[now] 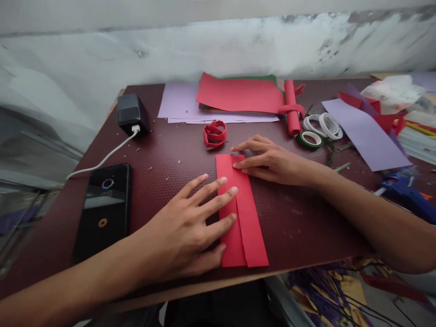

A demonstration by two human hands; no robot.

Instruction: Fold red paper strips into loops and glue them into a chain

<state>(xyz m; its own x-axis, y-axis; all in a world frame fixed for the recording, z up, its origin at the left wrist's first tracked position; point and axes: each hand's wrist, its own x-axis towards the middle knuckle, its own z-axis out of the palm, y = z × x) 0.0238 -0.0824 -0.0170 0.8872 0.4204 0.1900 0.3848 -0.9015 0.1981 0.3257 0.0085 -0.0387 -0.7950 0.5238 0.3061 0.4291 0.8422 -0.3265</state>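
Observation:
A strip of red paper [254, 236], folded lengthwise so that its two edges meet near the middle, lies flat near the table's front edge. Across its left side rests my left hand [190, 222], fingers spread and fingertips on the paper. My right hand [264, 159] touches the strip's top end with its fingers stretched out and apart. Just beyond that end sits a small red paper coil [215, 134]. Neither hand grips anything.
Red sheets [238, 93] and lilac sheets [177, 102] lie at the back. To the right are a rolled red paper [291, 106], tape rolls [329, 125] and a blue glue gun [408, 193]. A phone [104, 209] and a charger [131, 113] stand left.

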